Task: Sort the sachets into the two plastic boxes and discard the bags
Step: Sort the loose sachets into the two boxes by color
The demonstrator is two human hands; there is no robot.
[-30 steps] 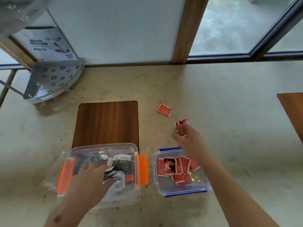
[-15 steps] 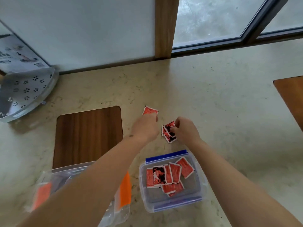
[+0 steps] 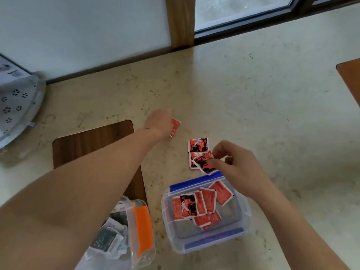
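Observation:
A clear box with blue clips (image 3: pixel 241 215) stands near me and holds several red sachets (image 3: pixel 196 206). To its left a clear box with orange clips (image 3: pixel 143 230) holds dark green and white sachets (image 3: pixel 109 238). My left hand (image 3: pixel 158 121) is stretched out with its fingers pinching one red sachet (image 3: pixel 174 128), lifted on edge. Just beyond the blue box, a small pile of red-and-black sachets (image 3: pixel 198 147) lies on the counter. My right hand (image 3: pixel 233 162) pinches the nearest sachet of that pile (image 3: pixel 204 164).
A dark wooden board (image 3: pixel 93 145) lies on the beige stone counter (image 3: pixel 253 106) under my left forearm. A perforated metal shelf (image 3: pixel 15 106) sits at the far left by the wall. Another wooden panel (image 3: pixel 350 75) shows at the right edge. Crumpled clear plastic (image 3: pixel 93 256) surrounds the orange box.
My left hand left the orange box, reached forward and took hold of the single red sachet. My right hand set the red-and-black sachets down as a pile and is gripping one.

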